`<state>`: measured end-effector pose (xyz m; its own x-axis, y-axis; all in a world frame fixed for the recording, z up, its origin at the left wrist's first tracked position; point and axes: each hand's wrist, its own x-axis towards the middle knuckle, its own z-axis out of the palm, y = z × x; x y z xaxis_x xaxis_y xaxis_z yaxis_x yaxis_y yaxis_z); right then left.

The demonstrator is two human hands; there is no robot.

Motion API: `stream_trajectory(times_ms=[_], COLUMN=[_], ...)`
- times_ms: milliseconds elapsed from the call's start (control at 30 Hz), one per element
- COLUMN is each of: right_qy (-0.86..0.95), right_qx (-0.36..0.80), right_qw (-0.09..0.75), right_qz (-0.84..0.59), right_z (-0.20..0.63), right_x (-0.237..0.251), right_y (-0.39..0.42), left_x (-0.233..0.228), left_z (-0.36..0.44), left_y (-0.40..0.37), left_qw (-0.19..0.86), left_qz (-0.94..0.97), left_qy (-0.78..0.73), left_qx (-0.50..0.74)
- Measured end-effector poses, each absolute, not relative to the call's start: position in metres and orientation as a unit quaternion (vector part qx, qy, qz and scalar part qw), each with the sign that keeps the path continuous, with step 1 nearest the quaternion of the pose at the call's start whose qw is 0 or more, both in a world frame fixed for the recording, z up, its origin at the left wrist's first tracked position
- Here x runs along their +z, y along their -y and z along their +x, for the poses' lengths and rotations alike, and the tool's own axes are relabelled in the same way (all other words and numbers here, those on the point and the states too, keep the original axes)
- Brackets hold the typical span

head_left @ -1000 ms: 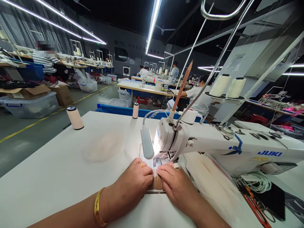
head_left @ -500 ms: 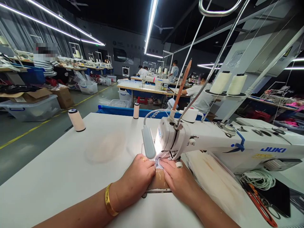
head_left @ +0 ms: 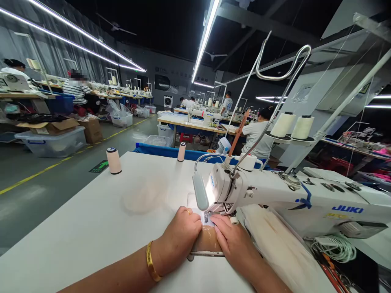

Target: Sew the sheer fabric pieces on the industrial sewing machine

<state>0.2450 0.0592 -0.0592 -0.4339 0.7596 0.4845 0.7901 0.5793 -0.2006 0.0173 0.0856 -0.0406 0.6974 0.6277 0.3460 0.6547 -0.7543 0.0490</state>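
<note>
At the needle of a white sewing machine [head_left: 269, 187], a small pale piece that looks like fabric [head_left: 208, 221] lies under the presser foot [head_left: 206, 215]. My left hand [head_left: 181, 230], wearing a ring and a gold bangle [head_left: 151, 262], is closed at the left edge of this piece, thumb and fingers pressed together. On the other side, my right hand [head_left: 233, 240] rests flat with fingers stretched out toward the foot. Between the hands shows a brown-covered plate [head_left: 208, 241] with loose thread bits on it. My fingers hide much of the pale piece.
Two peach thread cones [head_left: 114, 161] stand along the table's [head_left: 91, 219] far side. A grey lamp [head_left: 200, 191] hangs left of the needle. To the right lie a clear plastic bag [head_left: 275, 232], coiled white cord [head_left: 336, 248] and orange-handled scissors [head_left: 331, 270]. People work at other machines beyond.
The camera view has shifted, so the machine and table sit lower and further right. Both hands stay beside the presser foot, with little visible change in their grip.
</note>
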Motion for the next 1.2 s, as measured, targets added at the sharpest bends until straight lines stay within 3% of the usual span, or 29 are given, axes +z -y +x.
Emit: stream_trajectory(times_ms=[167,267,333,400,467,533,767,933,1033,1133,1200], right_qy=[0.866,0.885,0.880,0.837,0.762,0.706,0.688,0.631,0.588,0.554,0.547], right_qx=[-0.021,0.020,0.108,0.268,0.429,0.520,0.560,0.692,0.718,0.679,0.647], right_qw=[0.328,0.331,0.315,0.309,0.313,0.306,0.228,0.174,0.251,0.371,0.405], right_qz=[-0.376,-0.326,-0.339,-0.364,-0.370,-0.370,-0.403,-0.305,-0.277,-0.308,-0.344], right_z=[0.242,0.232,0.224,0.214,0.203,0.191,0.150,0.135,0.118,0.093,0.076], right_x=[-0.055,-0.043,-0.032,-0.019,-0.007,0.005,0.017,-0.006,-0.010,-0.007,-0.006], right_y=[-0.048,-0.035,-0.027,-0.022,-0.020,-0.019,-0.027,-0.057,-0.077,-0.103,-0.124], left_x=[-0.033,-0.008,0.012,0.030,0.040,0.044,0.041,0.042,0.038,0.030,0.025], left_z=[0.003,-0.012,-0.026,-0.042,-0.057,-0.068,-0.075,-0.107,-0.130,-0.145,-0.151], left_y=[-0.070,-0.045,-0.027,-0.014,-0.006,-0.003,-0.004,-0.015,-0.031,-0.054,-0.072], left_qw=[-0.026,-0.210,-0.400,-0.561,-0.669,-0.731,-0.702,-0.662,-0.605,-0.545,-0.511], left_qz=[-0.902,-0.866,-0.795,-0.684,-0.575,-0.504,-0.506,-0.487,-0.468,-0.446,-0.438], left_qy=[0.384,0.392,0.381,0.374,0.375,0.372,0.413,0.424,0.465,0.505,0.524], left_qx=[-0.198,-0.229,-0.248,-0.278,-0.287,-0.272,-0.284,-0.381,-0.446,-0.499,-0.522])
